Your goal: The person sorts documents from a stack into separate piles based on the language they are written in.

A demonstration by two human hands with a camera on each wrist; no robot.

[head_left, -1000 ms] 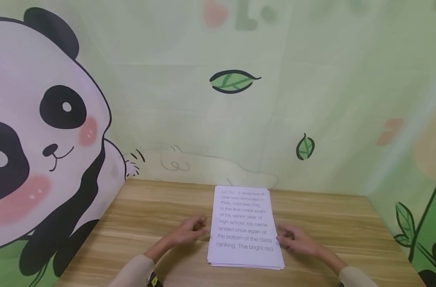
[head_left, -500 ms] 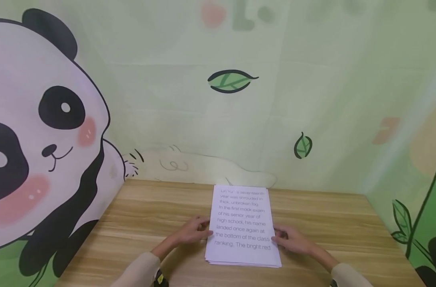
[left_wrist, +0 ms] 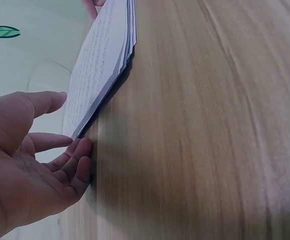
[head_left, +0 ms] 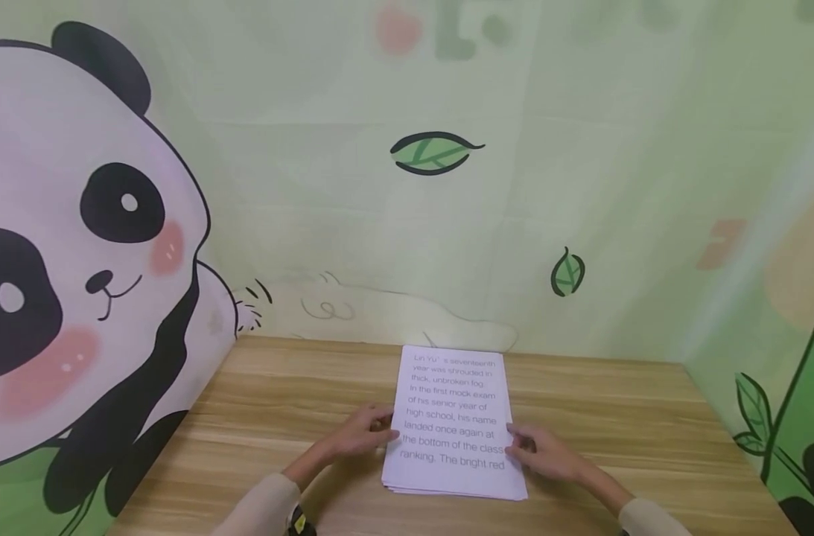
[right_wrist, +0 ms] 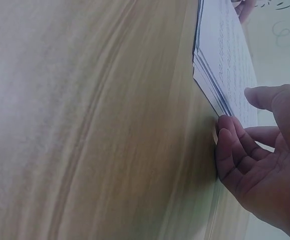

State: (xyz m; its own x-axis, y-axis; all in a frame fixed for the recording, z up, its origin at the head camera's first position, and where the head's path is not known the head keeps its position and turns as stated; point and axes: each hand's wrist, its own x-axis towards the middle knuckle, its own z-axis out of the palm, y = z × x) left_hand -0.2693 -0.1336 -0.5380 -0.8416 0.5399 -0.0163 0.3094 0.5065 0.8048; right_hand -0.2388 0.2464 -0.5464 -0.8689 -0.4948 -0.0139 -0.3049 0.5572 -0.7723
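Observation:
A stack of white paper sheets [head_left: 452,476] with large printed text lies on the wooden table, its sheets slightly uneven at the near edge. My left hand [head_left: 363,432] is at the stack's left edge, fingertips against the side and thumb just over the rim. Opposite it, my right hand [head_left: 544,450] touches the right edge with loosely bent fingers. In the left wrist view, a gap shows between thumb [left_wrist: 52,101] and fingers, which meet the paper's side. The right wrist view likewise has the thumb [right_wrist: 262,96] raised apart from the fingers.
The wood-grain table [head_left: 279,387] extends on both sides of the stack. Behind it hangs a green backdrop [head_left: 313,186] printed with a panda [head_left: 132,97] and leaves. The stack's far edge lies close to the backdrop.
Both hands have moved inward from beside the stack until their fingers meet its left and right edges. Over the last half second they stay there, with only slight shifts of the right fingers.

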